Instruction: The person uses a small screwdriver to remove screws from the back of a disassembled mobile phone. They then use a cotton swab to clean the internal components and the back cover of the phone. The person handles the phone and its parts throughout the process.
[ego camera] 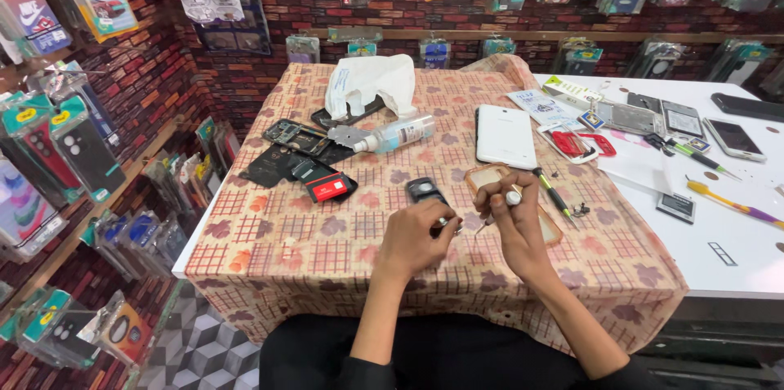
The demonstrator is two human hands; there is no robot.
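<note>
My left hand (415,235) rests on the patterned tablecloth (310,243), its fingers closed on a small black device (426,192) with a round lens-like part. Just to its right, my right hand (510,214) grips a small screwdriver (500,209) with a pale rounded cap. The tool's tip points down and left toward the black device. A brown oval piece (488,176) lies just behind my right hand, partly hidden by my fingers.
A white phone back (505,135), a green-tipped screwdriver (552,192), a spray bottle (396,135), a white plastic bag (369,84), dismantled phone parts (298,153) and a red-labelled battery (327,186) lie on the cloth. Phones and tools cover the white counter (735,235) at right.
</note>
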